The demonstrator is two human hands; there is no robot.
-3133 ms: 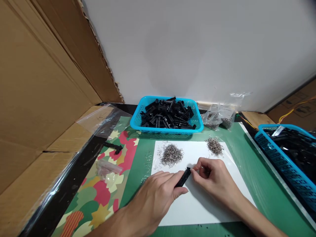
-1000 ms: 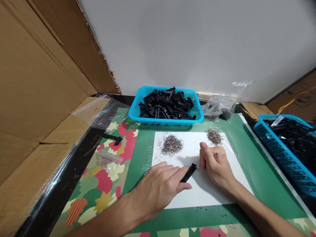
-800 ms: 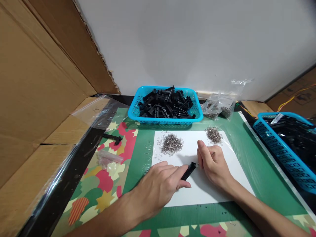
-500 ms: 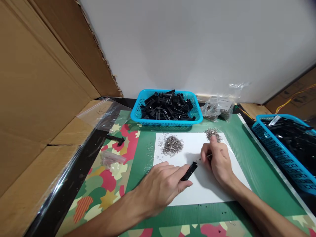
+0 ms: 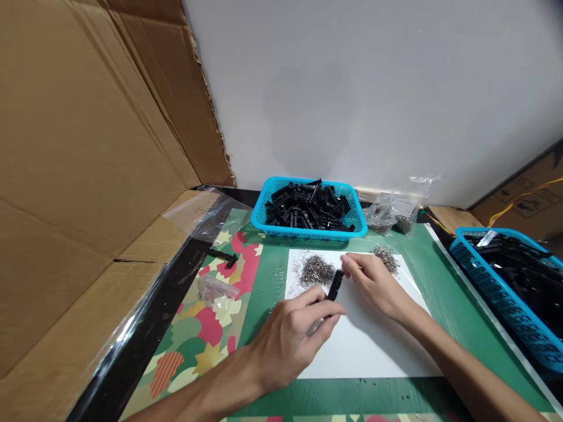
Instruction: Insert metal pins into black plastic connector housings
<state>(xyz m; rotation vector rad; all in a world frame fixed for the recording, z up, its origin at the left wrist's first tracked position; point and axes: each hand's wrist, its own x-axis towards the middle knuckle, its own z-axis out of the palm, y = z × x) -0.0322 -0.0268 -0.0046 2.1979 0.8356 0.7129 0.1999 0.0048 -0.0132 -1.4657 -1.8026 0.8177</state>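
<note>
My left hand (image 5: 292, 328) grips a slim black plastic part (image 5: 335, 285) between thumb and fingers, over a white sheet (image 5: 360, 346). The part tilts upward, its far end sticking out past my fingertips. Close to that end, my right hand (image 5: 373, 282) is closed in a pinch; whatever lies between its fingertips is too small or hidden to make out. Behind the black part lies a pile of tiny metal pieces (image 5: 314, 270), perhaps springs. A second pile of tiny metal pieces (image 5: 385, 258) sits just beyond my right hand.
A blue basket (image 5: 308, 233) full of black parts stands at the back. Another blue basket (image 5: 505, 313) is at the right. Clear bags (image 5: 389, 217) of metal pieces lie behind. A loose black part (image 5: 223, 256) and a small plastic bag (image 5: 217, 290) rest at left, near cardboard (image 5: 88, 176).
My right hand has moved left and away from me, to the black part's far end. The part now points more steeply away from me. The view has shifted slightly.
</note>
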